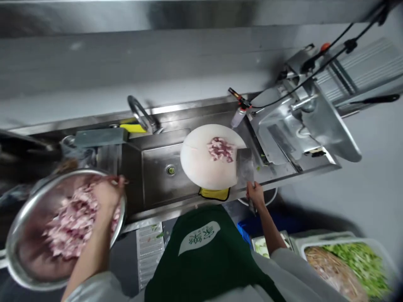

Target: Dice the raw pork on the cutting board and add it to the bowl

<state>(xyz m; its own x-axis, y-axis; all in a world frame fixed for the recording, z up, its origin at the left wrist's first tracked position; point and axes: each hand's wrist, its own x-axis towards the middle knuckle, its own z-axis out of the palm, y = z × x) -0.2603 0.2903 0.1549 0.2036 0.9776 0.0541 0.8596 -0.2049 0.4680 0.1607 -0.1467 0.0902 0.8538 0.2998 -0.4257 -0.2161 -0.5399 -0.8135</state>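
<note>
My left hand (107, 193) hovers over a large steel bowl (19, 235) full of cut raw meat (71, 226), fingers curled at its far rim; whether they hold any meat is blurred. My right hand (255, 196) grips the handle of a cleaver (244, 167), whose blade rests at the right edge of a round white cutting board (201, 165). A small pile of sliced meat (221, 149) lies on the board's far right part. The board sits over a steel sink (157, 167) on a yellow cloth (214, 193).
A meat slicer (311, 121) stands right of the board, cables running to it. A faucet (141, 114) rises behind the sink. A white tray of green and pale shredded vegetables (349, 264) sits at lower right, a blue crate (248, 230) below the counter.
</note>
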